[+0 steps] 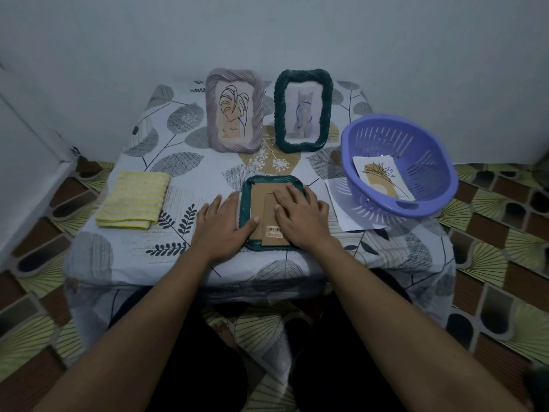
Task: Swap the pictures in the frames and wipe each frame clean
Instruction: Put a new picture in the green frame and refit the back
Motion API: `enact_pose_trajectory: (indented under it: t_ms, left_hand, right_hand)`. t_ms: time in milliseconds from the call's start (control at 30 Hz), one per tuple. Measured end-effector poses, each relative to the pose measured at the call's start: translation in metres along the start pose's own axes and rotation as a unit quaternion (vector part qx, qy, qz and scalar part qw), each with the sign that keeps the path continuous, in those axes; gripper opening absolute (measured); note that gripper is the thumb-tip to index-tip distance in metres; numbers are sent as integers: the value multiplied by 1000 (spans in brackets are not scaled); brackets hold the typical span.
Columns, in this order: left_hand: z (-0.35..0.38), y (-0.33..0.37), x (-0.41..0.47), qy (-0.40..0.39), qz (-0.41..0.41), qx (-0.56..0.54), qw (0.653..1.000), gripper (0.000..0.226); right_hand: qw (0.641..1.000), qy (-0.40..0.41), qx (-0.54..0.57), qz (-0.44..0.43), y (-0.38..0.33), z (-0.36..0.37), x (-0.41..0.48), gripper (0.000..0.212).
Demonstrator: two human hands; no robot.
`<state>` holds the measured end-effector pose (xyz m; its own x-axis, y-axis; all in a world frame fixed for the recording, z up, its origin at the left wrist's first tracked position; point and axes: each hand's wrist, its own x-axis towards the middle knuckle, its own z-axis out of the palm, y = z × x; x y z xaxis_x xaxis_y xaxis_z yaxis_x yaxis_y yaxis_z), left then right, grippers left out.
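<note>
Early stage, I judge — left hand [222, 224] and right hand [300, 217] press flat, fingers straight, on the face-down teal ribbed frame [244, 199]; folded yellow striped cloth [133, 203] lies untouched — wiping remains.

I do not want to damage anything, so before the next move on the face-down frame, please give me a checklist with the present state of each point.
1. Green frame lies flat, face down, on the table: ok.
2. Left hand and right hand both rest on it: ok.
3. Cardboard back has its clips released: cannot tell.
4. Yellow cloth ready, folded at the left: ok.
5. Spare picture waiting in the purple basket: ok.
</note>
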<state>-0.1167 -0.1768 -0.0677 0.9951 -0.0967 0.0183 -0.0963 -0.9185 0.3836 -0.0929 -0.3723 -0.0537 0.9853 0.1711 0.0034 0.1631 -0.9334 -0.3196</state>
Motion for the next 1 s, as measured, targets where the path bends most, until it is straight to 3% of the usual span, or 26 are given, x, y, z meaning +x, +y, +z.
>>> enact_pose_trajectory:
  t_ms: [167, 267, 367, 533, 833, 1000]
  left_hand:
    - [-9, -4, -7, 25, 42, -116, 992, 69]
    - [-11, -15, -9, 16, 112, -133, 985, 66]
    - [-10, -21, -14, 5, 158, -121, 980, 66]
    - [-20, -16, -11, -29, 157, -51, 986, 88]
    - [-41, 1, -3, -66, 164, 96, 979, 42]
    - [-39, -3, -4, -19, 233, 117, 965, 57]
  right_hand:
    - [1000, -2, -11, 0, -2, 1, -2, 49]
    - [1000, -3, -16, 3, -2, 1, -2, 50]
    - [1000, 1, -16, 4, -2, 0, -1, 50]
    - [1000, 3, -17, 3, -2, 2, -2, 49]
    - [1000, 1, -22, -1, -3, 0, -2, 49]
    - [1000, -6, -28, -5, -2, 0, -1, 50]
